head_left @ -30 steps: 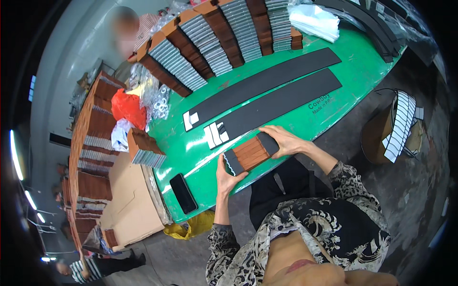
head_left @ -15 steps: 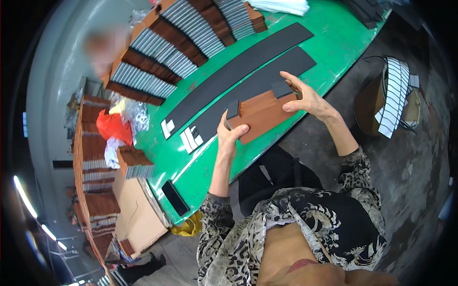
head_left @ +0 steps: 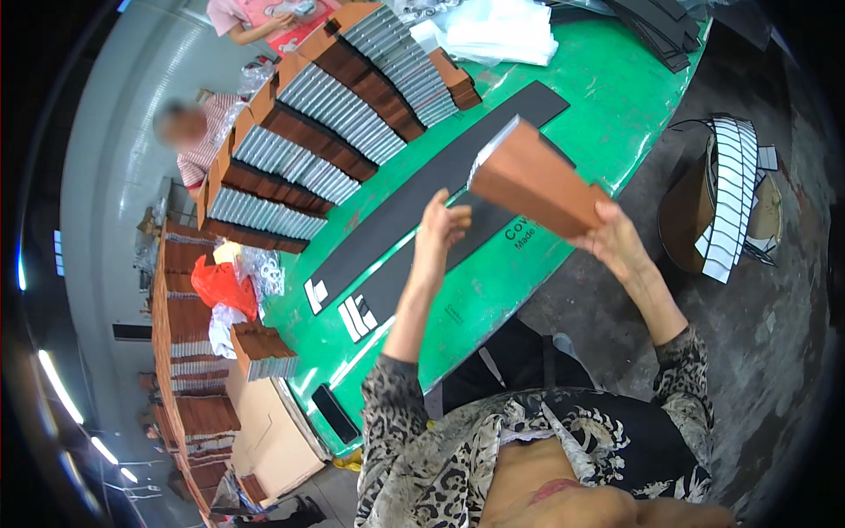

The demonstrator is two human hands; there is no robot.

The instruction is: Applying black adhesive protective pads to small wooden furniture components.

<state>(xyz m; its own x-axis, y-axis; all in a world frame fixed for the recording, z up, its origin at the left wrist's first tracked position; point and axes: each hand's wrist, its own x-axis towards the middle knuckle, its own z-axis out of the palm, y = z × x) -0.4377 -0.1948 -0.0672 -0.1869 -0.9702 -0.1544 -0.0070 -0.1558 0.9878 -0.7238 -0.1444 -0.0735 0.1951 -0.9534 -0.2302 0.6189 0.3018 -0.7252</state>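
In my right hand (head_left: 612, 239) is a brown leather-look case (head_left: 532, 180), gripped at its lower right end and raised at a tilt above the green table (head_left: 480, 286). A pale edge shows along its upper left end, and its underside is hidden. My left hand (head_left: 440, 220) hovers just left of the case, apart from it, with loosely bent fingers and nothing visible in them. Beneath lie two long black strips, a farther one (head_left: 396, 202) and a nearer one (head_left: 422, 268) partly covered by the case. Small white pieces (head_left: 356, 317) lie at the nearer strip's left end.
Tall rows of stacked brown and silvery cases (head_left: 330, 110) line the table's far side. A black phone (head_left: 335, 414) lies by the near left edge. White sheets (head_left: 497, 33) rest at the back. A bin (head_left: 685, 220) stands right. Two people (head_left: 207, 132) are beyond the stacks.
My left hand has let go of the case and drawn away. My right hand has turned the case, lifting its left end, so a broad brown face now shows. The view has shifted slightly.
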